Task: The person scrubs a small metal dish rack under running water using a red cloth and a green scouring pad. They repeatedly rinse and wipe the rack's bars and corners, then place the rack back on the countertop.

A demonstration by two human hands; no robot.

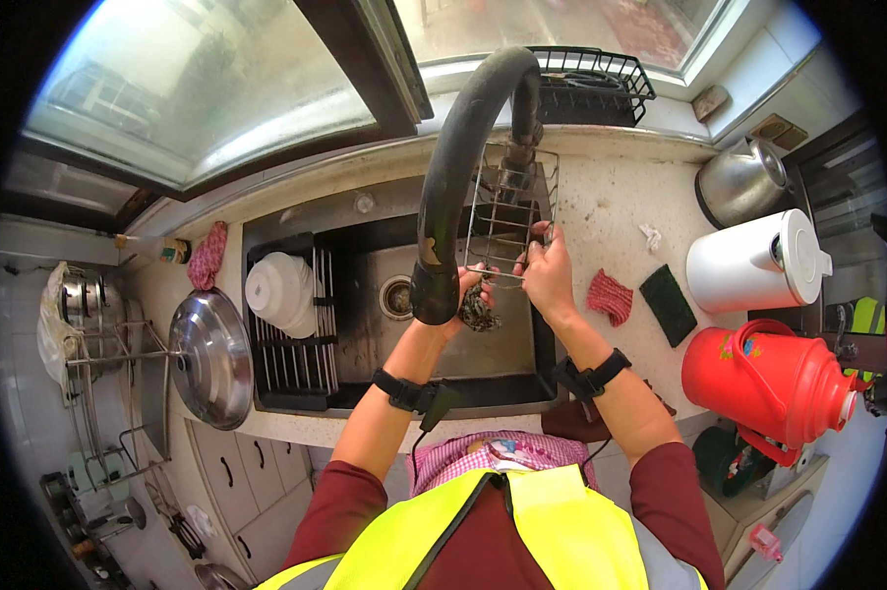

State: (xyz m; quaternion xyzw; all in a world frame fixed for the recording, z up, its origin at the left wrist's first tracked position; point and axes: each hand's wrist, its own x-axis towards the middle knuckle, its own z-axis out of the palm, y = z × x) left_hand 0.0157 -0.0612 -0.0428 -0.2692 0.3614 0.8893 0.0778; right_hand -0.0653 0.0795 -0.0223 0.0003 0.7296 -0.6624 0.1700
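A small metal wire rack (513, 221) is held up over the right part of the sink (480, 354), just behind and beside the faucet's dark hose (447, 169). My right hand (549, 273) grips its right lower side. My left hand (464, 296) is at the rack's lower edge, partly hidden by the spout. In its fingers is a dark, crumpled scrubber or cloth (480, 310); which of the two I cannot tell. Below the hands, the drain (396, 296) shows in the basin floor.
White bowls (270, 291) rest on a drying rack (296, 369) at the sink's left. Beyond it leans a metal lid (209, 358). On the right counter are a red cloth (610, 297), a green scouring pad (668, 305), a white jug (746, 262), a red thermos (761, 376) and a steel kettle (738, 184).
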